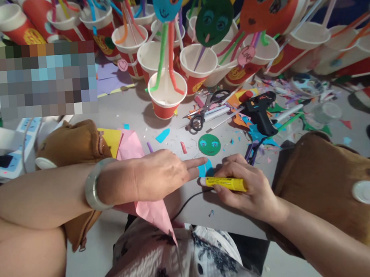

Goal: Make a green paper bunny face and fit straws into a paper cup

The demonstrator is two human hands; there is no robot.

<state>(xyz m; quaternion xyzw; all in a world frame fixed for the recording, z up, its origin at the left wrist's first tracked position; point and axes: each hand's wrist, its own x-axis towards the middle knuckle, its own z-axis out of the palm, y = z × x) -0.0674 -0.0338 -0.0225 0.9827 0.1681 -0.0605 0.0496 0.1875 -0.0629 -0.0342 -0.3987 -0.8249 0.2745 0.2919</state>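
Note:
My right hand [247, 189] is wrapped around a yellow glue stick [228, 183], held nearly level with its white end pointing left. That end is close to a small piece of blue paper [205, 168] on the table. My left hand [162, 174], with a metal bangle at the wrist, reaches in from the left. Its index finger is stretched out onto the blue paper, and a second finger points the same way; its other fingers are partly hidden. Just beyond lies a round green paper face [209, 145] with blue-lidded eyes and a drawn mouth.
Black scissors [199, 119] and a black glue gun [261, 112] lie among paper scraps. Red-and-white paper cups [168, 93] with straws and paper faces line the back. Pink paper [150, 212] lies under my left arm. Brown bags [331, 187] flank both sides; a power strip [22, 145] sits left.

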